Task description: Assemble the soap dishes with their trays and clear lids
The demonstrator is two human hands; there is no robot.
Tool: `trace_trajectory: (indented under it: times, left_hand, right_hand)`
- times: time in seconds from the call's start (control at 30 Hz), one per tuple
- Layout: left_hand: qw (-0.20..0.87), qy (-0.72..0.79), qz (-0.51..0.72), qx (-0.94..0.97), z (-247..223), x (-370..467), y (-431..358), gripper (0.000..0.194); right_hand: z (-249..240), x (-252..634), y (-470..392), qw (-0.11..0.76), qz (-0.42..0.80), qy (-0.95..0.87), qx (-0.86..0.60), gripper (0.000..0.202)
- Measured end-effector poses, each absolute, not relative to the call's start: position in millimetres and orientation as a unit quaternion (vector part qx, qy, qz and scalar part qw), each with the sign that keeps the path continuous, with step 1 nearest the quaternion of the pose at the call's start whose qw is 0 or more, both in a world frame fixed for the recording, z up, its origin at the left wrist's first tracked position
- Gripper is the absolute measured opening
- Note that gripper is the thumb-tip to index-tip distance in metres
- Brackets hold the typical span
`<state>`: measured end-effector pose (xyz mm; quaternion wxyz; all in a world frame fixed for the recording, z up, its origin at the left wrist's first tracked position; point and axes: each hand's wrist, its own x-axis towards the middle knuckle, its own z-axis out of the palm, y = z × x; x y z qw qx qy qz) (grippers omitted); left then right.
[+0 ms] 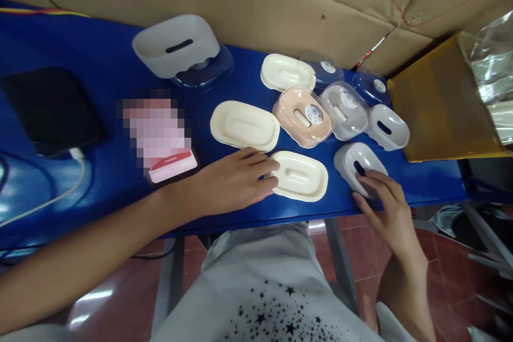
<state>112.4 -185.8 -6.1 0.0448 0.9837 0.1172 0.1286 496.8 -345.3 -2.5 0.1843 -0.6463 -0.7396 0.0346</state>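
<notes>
My left hand [234, 179] touches the left end of a cream oval tray [302, 175] near the table's front edge. My right hand [385, 203] has its thumb and fingers around the front end of a grey slotted dish [356, 163]. Above my left hand lies another cream tray [245, 125], with a third cream tray [286, 72] farther back. Between these and the grey dish are a peach dish under a clear lid [305, 116] and a grey lidded dish [344, 110], both bearing round labels. A second grey slotted dish [388, 127] sits at the right.
Clear lids [371, 87] lie at the back. A large grey dish [176, 45] rests partly on a clear lid at the back left. A phone [174, 165], a black device [50, 109] with a white cable, and a cardboard box [441, 104] stand on the blue table [224, 214].
</notes>
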Motion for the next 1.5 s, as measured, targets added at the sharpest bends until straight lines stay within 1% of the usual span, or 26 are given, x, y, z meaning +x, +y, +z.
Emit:
trace_trajectory:
  times: [0.07,0.1,0.17,0.23,0.33,0.43,0.53,0.63,0.77,0.97,1.27,1.4,1.5]
  left_hand:
    - [0.045,0.121,0.133,0.983,-6.4,111.7,-185.5,0.009]
    - [0.045,0.127,0.136,0.981,-6.9,111.2,-185.3,0.016]
    - [0.048,0.145,0.147,0.977,-8.4,110.4,-184.9,0.04]
    - [0.063,0.159,0.157,0.973,-9.6,110.1,-184.8,0.056]
    - [0.102,0.167,0.161,0.967,-10.0,110.7,-184.8,0.069]
    - [0.133,0.163,0.163,0.964,-12.1,110.5,-184.0,0.077]
    - [0.153,0.145,0.173,0.962,-18.5,108.1,-182.4,0.072]
    - [0.161,0.143,0.172,0.961,-24.1,105.6,-181.9,0.068]
    - [0.157,0.138,0.17,0.963,-22.6,105.6,-183.5,0.063]
    - [0.138,0.126,0.171,0.967,-15.3,107.7,-183.5,0.065]
    - [0.065,0.139,0.129,0.98,-9.5,112.2,-183.9,0.07]
    - [0.048,0.148,0.129,0.979,-8.6,111.5,-185.7,0.068]
    - [0.032,0.16,0.134,0.977,-7.4,112.1,-189.2,0.068]
  right_hand:
    - [-5.6,487.0,-352.0,0.23,0.042,-0.742,-0.628,0.045]
    - [-7.3,481.5,-353.5,0.254,0.043,-0.741,-0.62,0.047]
    - [-10.0,470.3,-353.5,0.299,0.049,-0.737,-0.604,0.052]
    - [-10.7,458.8,-350.0,0.32,0.063,-0.747,-0.579,0.054]
    - [-10.1,439.0,-339.8,0.295,0.086,-0.795,-0.523,0.058]
    - [-11.0,415.6,-328.3,0.252,0.078,-0.837,-0.479,0.058]
    - [-14.9,395.7,-321.4,0.231,0.05,-0.85,-0.47,0.052]
    - [-20.6,386.4,-321.7,0.227,0.013,-0.855,-0.466,0.051]
    - [-26.3,386.0,-327.9,0.22,-0.002,-0.855,-0.47,0.058]
    - [-27.6,385.2,-333.5,0.226,0.0,-0.849,-0.478,0.075]
    - [-27.1,377.6,-329.9,0.224,-0.022,-0.834,-0.503,0.082]
    - [-24.0,373.2,-322.0,0.232,-0.038,-0.833,-0.501,0.078]
    - [-21.2,371.0,-314.9,0.234,-0.053,-0.839,-0.488,0.066]
